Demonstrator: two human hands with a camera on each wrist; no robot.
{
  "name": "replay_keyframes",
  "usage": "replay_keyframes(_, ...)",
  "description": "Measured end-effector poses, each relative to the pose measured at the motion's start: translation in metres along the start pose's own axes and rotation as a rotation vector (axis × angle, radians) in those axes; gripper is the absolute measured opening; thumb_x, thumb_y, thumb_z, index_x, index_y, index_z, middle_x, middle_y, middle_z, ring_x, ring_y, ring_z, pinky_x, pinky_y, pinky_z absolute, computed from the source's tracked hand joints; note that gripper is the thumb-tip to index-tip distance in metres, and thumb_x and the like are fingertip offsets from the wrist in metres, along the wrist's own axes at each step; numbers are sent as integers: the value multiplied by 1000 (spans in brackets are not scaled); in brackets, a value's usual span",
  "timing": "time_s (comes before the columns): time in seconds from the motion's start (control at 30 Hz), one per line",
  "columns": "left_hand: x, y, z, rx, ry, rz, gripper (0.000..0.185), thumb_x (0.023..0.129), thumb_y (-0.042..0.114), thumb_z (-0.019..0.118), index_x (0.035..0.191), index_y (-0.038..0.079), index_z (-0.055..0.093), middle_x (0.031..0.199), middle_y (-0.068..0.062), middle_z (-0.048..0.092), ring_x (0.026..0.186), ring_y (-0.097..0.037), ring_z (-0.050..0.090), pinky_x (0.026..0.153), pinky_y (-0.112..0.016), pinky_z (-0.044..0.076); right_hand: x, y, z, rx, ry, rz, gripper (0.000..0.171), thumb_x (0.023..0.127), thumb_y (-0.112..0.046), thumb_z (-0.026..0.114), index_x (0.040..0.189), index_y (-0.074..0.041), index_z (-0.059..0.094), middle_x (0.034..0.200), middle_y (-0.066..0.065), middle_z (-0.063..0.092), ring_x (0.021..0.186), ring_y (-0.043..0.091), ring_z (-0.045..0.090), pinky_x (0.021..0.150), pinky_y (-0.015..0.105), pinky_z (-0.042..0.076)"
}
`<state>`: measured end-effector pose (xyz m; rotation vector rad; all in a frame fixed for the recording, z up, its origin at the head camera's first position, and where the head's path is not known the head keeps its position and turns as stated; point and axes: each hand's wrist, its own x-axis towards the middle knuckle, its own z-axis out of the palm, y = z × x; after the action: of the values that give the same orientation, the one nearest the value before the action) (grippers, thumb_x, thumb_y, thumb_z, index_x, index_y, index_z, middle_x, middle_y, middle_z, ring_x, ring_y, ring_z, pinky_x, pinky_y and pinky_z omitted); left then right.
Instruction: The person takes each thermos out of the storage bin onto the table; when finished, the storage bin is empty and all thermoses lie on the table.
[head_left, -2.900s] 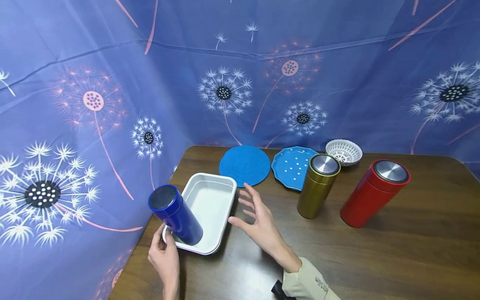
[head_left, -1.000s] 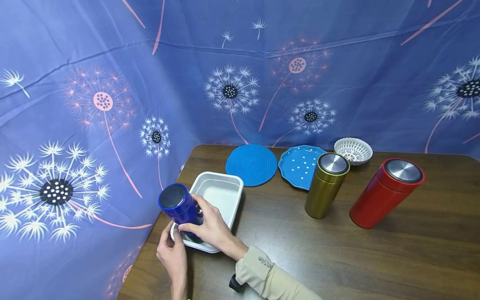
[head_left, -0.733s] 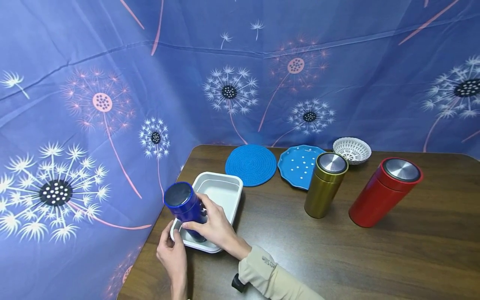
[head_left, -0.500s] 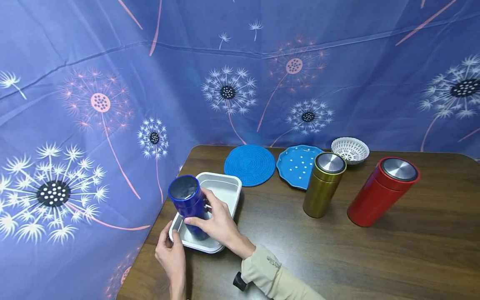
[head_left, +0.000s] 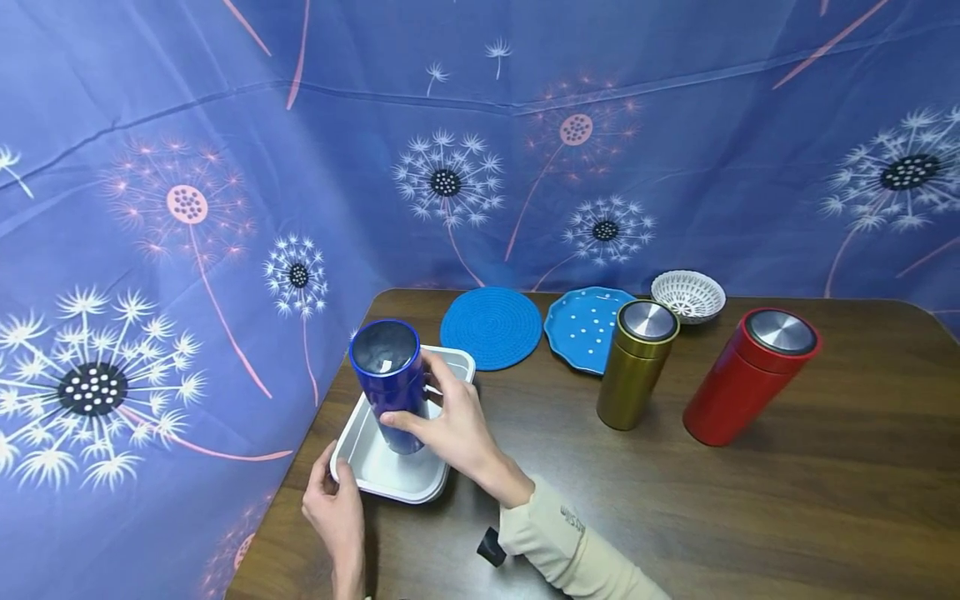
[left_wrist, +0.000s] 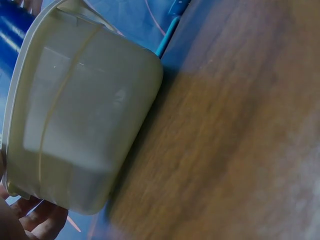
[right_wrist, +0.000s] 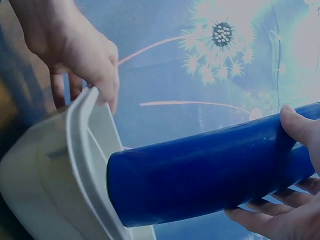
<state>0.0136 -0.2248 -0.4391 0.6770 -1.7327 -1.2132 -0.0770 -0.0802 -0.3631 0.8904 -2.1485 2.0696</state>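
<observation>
Blue tumbler [head_left: 390, 383] lifted — gold flask [head_left: 634, 363] nearby.

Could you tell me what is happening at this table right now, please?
A person's right hand grips a tall blue metal canister and holds it, tilted, just above the inside of a shallow white rectangular tray. The left hand holds the tray's near corner. A gold canister and a red canister stand to the right on the brown wooden table.
</observation>
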Motion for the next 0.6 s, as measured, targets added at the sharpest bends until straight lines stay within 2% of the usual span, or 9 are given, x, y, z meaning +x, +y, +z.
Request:
replay_keyframes(0.23, 6, -32, -1, 28, 17, -17, 27, 90, -7, 52, 112, -9, 67, 106, -30, 67, 84, 10, 60, 71, -3, 45, -2, -5, -14, -5, 21, -10, 72, 73, -19, 87, 136, -12, 52, 124, 7, 64, 110, 22, 64, 89, 40, 54)
replay_keyframes(0.3, 7, -37, -1, 32, 19, -16, 27, 91, -6, 52, 113, -8, 68, 107, -29, 67, 84, 10, 60, 71, -3, 45, -2, -6, -18, -12, 31, -11, 73, 73, -19, 87, 136, -12, 52, 124, 7, 64, 110, 23, 64, 89, 41, 54)
replay_keyframes(0.37, 7, -35, -1, 24, 15, -14, 27, 91, -7, 52, 113, -9, 67, 107, -30, 67, 85, 10, 60, 72, -3, 46, -3, -6, -22, -17, 44, -14, 73, 73, -19, 86, 136, -11, 51, 124, 8, 64, 109, 24, 64, 88, 42, 55)
replay_keyframes(0.5, 2, -15, 0, 15, -2, -11, 27, 90, -9, 50, 112, -14, 65, 108, -33, 65, 86, 9, 60, 73, -4, 46, -4, -7, -28, -15, 76, -15, 73, 73, -17, 87, 136, -11, 51, 123, 8, 64, 108, 24, 64, 87, 41, 55)
replay_keyframes(0.6, 2, -17, 2, 18, -8, -8, 27, 89, -10, 50, 112, -15, 65, 108, -36, 63, 86, 9, 60, 73, -4, 46, -5, -8, -32, -12, 93, -23, 73, 72, -15, 87, 135, -10, 51, 123, 8, 64, 108, 24, 64, 87, 40, 55)
